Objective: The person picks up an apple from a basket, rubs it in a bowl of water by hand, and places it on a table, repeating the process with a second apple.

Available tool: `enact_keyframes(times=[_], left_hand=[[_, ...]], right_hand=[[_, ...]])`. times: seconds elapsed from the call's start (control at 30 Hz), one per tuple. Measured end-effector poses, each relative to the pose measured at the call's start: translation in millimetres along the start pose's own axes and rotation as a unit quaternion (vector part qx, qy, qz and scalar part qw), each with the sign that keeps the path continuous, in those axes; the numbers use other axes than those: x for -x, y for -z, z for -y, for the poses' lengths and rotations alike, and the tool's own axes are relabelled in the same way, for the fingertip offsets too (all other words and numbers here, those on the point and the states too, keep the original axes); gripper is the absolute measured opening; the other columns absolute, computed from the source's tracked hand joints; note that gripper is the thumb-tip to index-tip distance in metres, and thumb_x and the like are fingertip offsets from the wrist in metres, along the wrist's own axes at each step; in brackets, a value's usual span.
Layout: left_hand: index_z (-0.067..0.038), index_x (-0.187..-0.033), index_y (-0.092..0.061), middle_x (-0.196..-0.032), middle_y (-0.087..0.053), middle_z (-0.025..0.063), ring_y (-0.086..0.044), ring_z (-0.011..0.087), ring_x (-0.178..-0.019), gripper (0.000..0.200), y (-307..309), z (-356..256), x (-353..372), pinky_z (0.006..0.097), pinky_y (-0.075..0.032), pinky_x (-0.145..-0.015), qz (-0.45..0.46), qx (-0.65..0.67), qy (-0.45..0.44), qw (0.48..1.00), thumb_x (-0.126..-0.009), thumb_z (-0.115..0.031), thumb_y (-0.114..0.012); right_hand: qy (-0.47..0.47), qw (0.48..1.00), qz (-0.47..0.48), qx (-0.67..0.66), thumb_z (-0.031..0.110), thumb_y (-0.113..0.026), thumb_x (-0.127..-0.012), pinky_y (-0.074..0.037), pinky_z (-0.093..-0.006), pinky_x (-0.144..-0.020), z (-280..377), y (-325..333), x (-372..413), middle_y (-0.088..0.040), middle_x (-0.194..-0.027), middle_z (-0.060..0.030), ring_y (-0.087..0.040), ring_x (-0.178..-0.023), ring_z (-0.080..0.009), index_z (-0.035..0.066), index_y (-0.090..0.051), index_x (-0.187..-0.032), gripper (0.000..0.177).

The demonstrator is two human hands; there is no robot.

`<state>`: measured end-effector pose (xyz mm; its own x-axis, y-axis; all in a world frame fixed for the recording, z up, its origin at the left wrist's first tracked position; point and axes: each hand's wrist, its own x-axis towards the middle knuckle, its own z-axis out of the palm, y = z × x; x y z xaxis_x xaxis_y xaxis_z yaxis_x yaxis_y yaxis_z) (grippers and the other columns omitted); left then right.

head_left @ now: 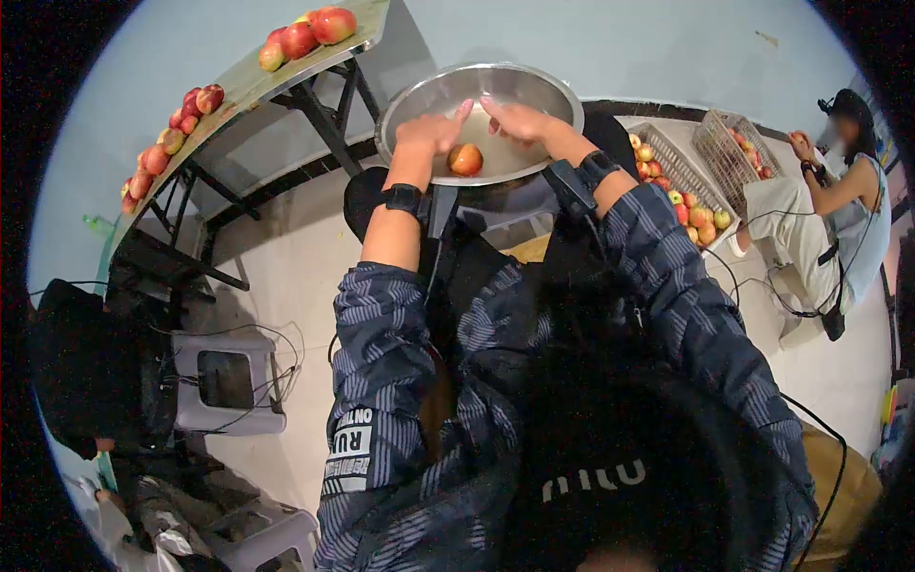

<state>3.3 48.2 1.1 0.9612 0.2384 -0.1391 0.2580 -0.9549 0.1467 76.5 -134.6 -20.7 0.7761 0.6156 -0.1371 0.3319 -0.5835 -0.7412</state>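
A wide metal basin (389,112) with cloudy water in it stands before me. One red-and-yellow apple (465,160) lies in the water near the basin's front wall. Over the left part of the basin is my left hand (434,132), its thumb stretched up and nothing seen in its grasp. Opposite it, my right hand (515,122) is held with the thumb raised too, also without an object visible. The two thumbs point toward each other, a small gap between them. The other fingers are partly hidden below the hands. Neither hand touches the apple.
Several apples (298,40) rest along a long table (238,81) at the left. Crates (667,153) of apples stand on the floor at the right, beside a seated person (853,191) holding an apple. A grey stool (229,419) and cables are at the lower left.
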Motion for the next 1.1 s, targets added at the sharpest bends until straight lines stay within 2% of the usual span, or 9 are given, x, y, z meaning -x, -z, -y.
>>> enact_keyframes(times=[0.07, 0.17, 0.27, 0.43, 0.53, 0.63, 0.9, 0.97, 1.1], left_hand=[[-0.008, -0.133, -0.058, -0.142, -0.050, 0.0203, -0.045, 0.0369, -0.134, 0.095, -0.5, 0.3, -1.6, 0.0468, -0.033, -0.112, 0.004, 0.024, -0.027, 0.999, -0.091, -0.076, -0.005], [-0.008, -0.125, -0.065, -0.138, -0.054, 0.0195, -0.049, 0.0364, -0.130, 0.089, -2.3, -1.5, -3.0, 0.0459, -0.035, -0.111, 0.008, 0.052, -0.058, 0.997, -0.093, -0.073, -0.012], [-0.010, -0.122, -0.068, -0.137, -0.057, 0.0154, -0.051, 0.0331, -0.129, 0.074, -2.1, 1.2, -10.2, 0.0459, -0.035, -0.111, 0.041, -0.007, -0.088, 0.995, -0.095, -0.066, -0.027], [-0.018, -0.130, -0.063, -0.146, -0.050, 0.0094, -0.034, 0.0279, -0.143, 0.053, -8.5, -9.1, 5.2, 0.0520, -0.020, -0.118, -0.017, -0.260, -0.077, 0.962, -0.092, -0.052, -0.052], [-0.025, -0.130, -0.063, -0.156, -0.036, 0.0078, -0.018, 0.0295, -0.149, 0.048, -16.1, 2.1, 5.5, 0.0582, -0.013, -0.118, -0.163, -0.337, -0.118, 0.920, -0.091, -0.052, -0.054], [-0.034, -0.140, -0.053, -0.163, -0.017, 0.0048, -0.008, 0.0309, -0.151, 0.054, -13.9, -3.0, 5.5, 0.0587, -0.012, -0.118, -0.242, -0.300, -0.149, 0.911, -0.090, -0.053, -0.055], [-0.042, -0.146, -0.040, -0.165, -0.008, 0.0064, -0.005, 0.0369, -0.150, 0.059, -11.4, -8.8, 3.1, 0.0600, -0.014, -0.117, -0.349, -0.253, -0.205, 0.879, -0.090, -0.051, -0.056], [-0.042, -0.147, -0.040, -0.165, -0.008, 0.0063, -0.005, 0.0370, -0.150, 0.060, -9.4, -9.2, 3.6, 0.0601, -0.013, -0.117, -0.350, -0.248, -0.211, 0.878, -0.090, -0.051, -0.055], [-0.037, -0.144, -0.046, -0.164, -0.014, 0.0046, -0.007, 0.0330, -0.151, 0.055, -8.1, -11.0, 8.0, 0.0584, -0.011, -0.118, -0.335, -0.255, -0.236, 0.876, -0.091, -0.051, -0.052]], right_hand=[[0.006, 1.000, 0.001, -0.008, 0.076, -0.024, -0.092, -0.049, -0.0494, -0.082, 2.2, -0.1, 4.7, -0.059, -0.102, -0.0184, -0.057, -0.100, -0.0332, 0.002, -0.061, -0.092, 0.082], [-0.010, 1.000, 0.015, 0.008, 0.077, -0.022, -0.092, -0.051, -0.0385, -0.065, -2.8, 0.1, 0.9, -0.059, -0.095, -0.0094, -0.054, -0.082, -0.0197, 0.006, -0.063, -0.100, 0.082], [-0.005, 1.000, 0.011, -0.022, 0.075, -0.023, -0.093, -0.049, -0.0501, -0.083, -2.1, 0.3, -1.3, -0.059, -0.118, -0.0219, -0.056, -0.108, -0.0343, 0.002, -0.065, -0.110, 0.086], [0.053, 0.990, -0.118, -0.047, 0.068, -0.022, -0.097, -0.039, -0.0508, -0.103, 6.1, 0.8, -1.0, -0.052, -0.136, -0.0258, -0.047, -0.127, -0.0417, -0.001, -0.052, -0.134, 0.084], [0.094, 0.983, -0.140, -0.066, 0.064, -0.021, -0.099, -0.031, -0.0467, -0.111, -0.6, 0.2, -5.6, -0.048, -0.140, -0.0278, -0.043, -0.132, -0.0432, -0.004, -0.049, -0.135, 0.082], [0.109, 0.978, -0.155, -0.093, 0.061, -0.020, -0.100, -0.030, -0.0454, -0.111, 3.0, -1.3, -3.8, -0.044, -0.143, -0.0280, -0.040, -0.135, -0.0425, -0.003, -0.046, -0.137, 0.078], [0.132, 0.966, -0.178, -0.135, 0.059, -0.018, -0.102, -0.029, -0.0440, -0.112, 5.7, 1.7, -1.4, -0.042, -0.146, -0.0271, -0.038, -0.137, -0.0403, -0.002, -0.041, -0.140, 0.075], [0.143, 0.960, -0.188, -0.148, 0.058, -0.023, -0.101, -0.032, -0.0440, -0.110, 4.2, 1.2, -5.4, -0.045, -0.143, -0.0260, -0.041, -0.134, -0.0403, -0.001, -0.043, -0.138, 0.072], [0.219, 0.931, -0.283, -0.076, 0.048, -0.049, -0.096, -0.043, -0.0435, -0.100, -0.9, 4.3, -14.4, -0.057, -0.125, -0.0199, -0.053, -0.119, -0.0375, 0.003, -0.057, -0.122, 0.053]])
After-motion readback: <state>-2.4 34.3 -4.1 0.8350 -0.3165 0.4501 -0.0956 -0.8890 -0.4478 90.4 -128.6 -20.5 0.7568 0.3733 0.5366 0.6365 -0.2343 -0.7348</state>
